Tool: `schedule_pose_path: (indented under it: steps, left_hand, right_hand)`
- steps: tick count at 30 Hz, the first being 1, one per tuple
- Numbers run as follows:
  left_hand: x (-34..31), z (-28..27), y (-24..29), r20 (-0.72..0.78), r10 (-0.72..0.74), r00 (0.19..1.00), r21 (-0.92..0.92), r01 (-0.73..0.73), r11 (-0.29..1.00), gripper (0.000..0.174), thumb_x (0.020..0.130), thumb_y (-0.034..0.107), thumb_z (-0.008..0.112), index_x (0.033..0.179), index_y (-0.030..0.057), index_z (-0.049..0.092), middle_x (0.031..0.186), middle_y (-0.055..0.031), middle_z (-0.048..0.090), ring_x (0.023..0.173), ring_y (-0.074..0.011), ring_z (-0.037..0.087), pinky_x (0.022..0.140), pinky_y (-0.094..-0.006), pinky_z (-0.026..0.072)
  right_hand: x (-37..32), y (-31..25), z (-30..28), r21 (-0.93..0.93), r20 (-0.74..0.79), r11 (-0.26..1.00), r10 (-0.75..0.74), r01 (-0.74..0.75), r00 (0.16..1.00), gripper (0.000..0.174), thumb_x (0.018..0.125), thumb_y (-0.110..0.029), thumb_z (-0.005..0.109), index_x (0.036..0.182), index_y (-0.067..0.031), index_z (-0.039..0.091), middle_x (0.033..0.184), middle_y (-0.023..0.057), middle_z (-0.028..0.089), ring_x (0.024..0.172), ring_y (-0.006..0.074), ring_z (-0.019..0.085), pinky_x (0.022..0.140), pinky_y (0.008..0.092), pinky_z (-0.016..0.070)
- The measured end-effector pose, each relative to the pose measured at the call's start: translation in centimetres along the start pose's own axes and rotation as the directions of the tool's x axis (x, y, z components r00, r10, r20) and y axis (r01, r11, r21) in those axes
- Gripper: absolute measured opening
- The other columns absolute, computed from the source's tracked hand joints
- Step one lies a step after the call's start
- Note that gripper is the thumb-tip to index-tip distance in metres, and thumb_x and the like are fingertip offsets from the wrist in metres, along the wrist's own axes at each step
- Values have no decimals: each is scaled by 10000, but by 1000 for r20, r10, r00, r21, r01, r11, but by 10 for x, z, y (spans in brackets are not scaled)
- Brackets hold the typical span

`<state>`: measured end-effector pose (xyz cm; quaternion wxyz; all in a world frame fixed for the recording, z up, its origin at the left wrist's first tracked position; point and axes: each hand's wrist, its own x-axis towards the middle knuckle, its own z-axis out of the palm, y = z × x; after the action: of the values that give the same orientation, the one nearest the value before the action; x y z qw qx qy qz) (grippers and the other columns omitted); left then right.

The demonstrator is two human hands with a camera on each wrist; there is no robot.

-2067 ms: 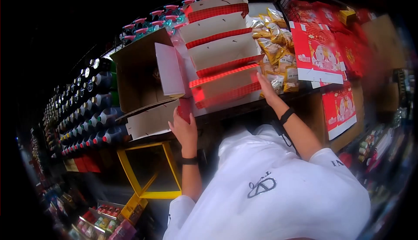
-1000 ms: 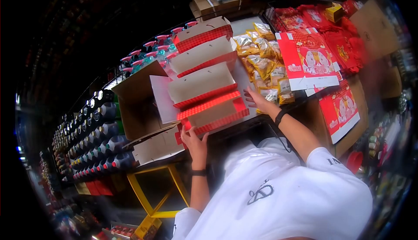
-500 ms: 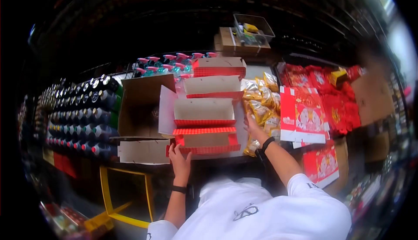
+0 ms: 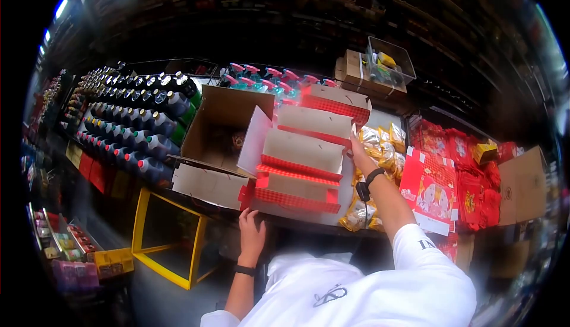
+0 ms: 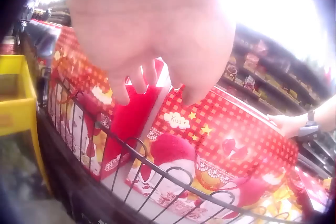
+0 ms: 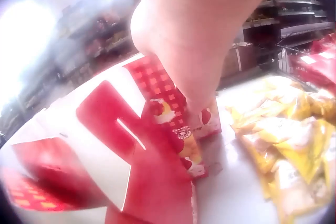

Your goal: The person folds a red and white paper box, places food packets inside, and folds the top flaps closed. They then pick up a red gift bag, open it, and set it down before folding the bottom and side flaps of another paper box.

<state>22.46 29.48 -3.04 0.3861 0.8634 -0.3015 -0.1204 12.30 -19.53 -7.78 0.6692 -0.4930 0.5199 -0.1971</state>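
Several red-checked cardboard gift boxes with white insides stand open-topped in a row on the display, the front gift box (image 4: 297, 191) nearest the body. My left hand (image 4: 252, 238) hangs with relaxed, slightly spread fingers just before its left corner. In the left wrist view, those fingers overlap the red end and the printed side (image 5: 210, 150) with cartoon figures. My right hand (image 4: 361, 155) reaches farther back, its extended fingers touching the right end of a gift box (image 4: 317, 119) behind. In the right wrist view, the fingers meet the box's printed corner (image 6: 176, 113), their tips partly hidden.
A big brown carton (image 4: 219, 131) stands left, with dark bottles (image 4: 142, 131) beyond it. Pink-topped spray bottles (image 4: 267, 81) are behind. Gold snack packets (image 4: 380, 149), a flat printed gift carton (image 4: 427, 190) and red bags (image 4: 469, 190) lie right. A wire rim (image 5: 157, 169) edges the front.
My right hand has left the front box's right end and reached back along the row. My left hand has come off the front box's left end. The head view has shifted.
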Motion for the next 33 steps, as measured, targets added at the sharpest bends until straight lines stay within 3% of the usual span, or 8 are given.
schedule_pose_path:
  steps: [3, 7, 11, 13, 14, 24, 28, 33]
  left_hand:
    - [6, 4, 10, 3, 47, 999, -1, -47, 999, 445, 920, 65, 726, 1336, 34, 572, 1477, -228, 463, 1378, -443, 461, 1140, -481, 431]
    - [24, 10, 25, 50, 165, 985, -27, -163, 986, 428, 932, 55, 710, 1338, 35, 576, 1478, -223, 469, 1367, -436, 468, 1137, -480, 427]
    - [39, 31, 39, 108, 316, 943, -105, -305, 947, 260, 945, 15, 670, 1203, 40, 653, 1349, -177, 602, 1286, -389, 541, 1097, -472, 443]
    - [44, 49, 51, 144, 377, 915, -204, -345, 916, 196, 931, -21, 657, 1120, 30, 672, 1249, -151, 670, 1202, -362, 604, 1050, -455, 474]
    - [46, 56, 64, 183, 429, 885, -234, -384, 893, 195, 919, -34, 660, 1103, 28, 675, 1195, -143, 689, 1152, -356, 628, 1010, -454, 498]
    - [29, 131, 155, 556, 735, 389, -515, -533, 671, 137, 923, 33, 660, 1050, 57, 708, 985, -182, 703, 923, -411, 670, 804, -488, 540]
    - [7, 144, 160, 630, 695, 346, -454, -562, 691, 136, 930, 77, 675, 1058, 73, 721, 994, -183, 710, 892, -422, 678, 780, -503, 551]
    - [-21, 147, 155, 764, 564, 312, -287, -619, 731, 160, 934, 110, 688, 1087, 79, 722, 1027, -167, 725, 930, -404, 697, 825, -490, 568]
  right_hand:
    - [-20, 1, -10, -48, 4, 999, -25, 25, 1000, 592, 1051, -603, 520, 1402, -134, 603, 1216, -2, 680, 1081, 158, 598, 918, 412, 459]
    - [-13, 79, -61, -72, -12, 963, -263, 262, 965, 431, 1048, -445, 642, 1234, -56, 661, 822, -39, 562, 680, 90, 514, 584, 258, 441]
    - [-157, 103, -101, -302, 101, 939, -140, 164, 985, 403, 1055, -382, 636, 1224, -19, 680, 973, 59, 728, 863, 165, 696, 733, 341, 551]
    - [-204, 160, -130, -563, 142, 717, -407, 412, 902, 394, 1045, -355, 643, 1183, 12, 691, 973, 117, 745, 872, 228, 708, 786, 379, 564]
    - [-249, 150, -136, -710, 90, 666, -239, 231, 967, 393, 1029, -322, 661, 1215, 23, 687, 1027, 175, 756, 938, 286, 728, 851, 387, 568]
    - [-416, 250, -211, -323, -415, 939, -31, -115, 909, 341, 1022, -196, 692, 1301, 1, 691, 1120, 123, 766, 953, 183, 736, 844, 331, 596]
    - [-391, 300, -248, -287, -604, 954, -112, -84, 789, 387, 966, -204, 731, 1296, -5, 684, 1254, 201, 715, 1068, 279, 733, 964, 381, 572]
    - [-343, 290, -323, -10, -716, 999, -40, 48, 697, 468, 992, -203, 708, 1408, -21, 595, 1270, 130, 672, 1032, 215, 696, 749, 345, 607]
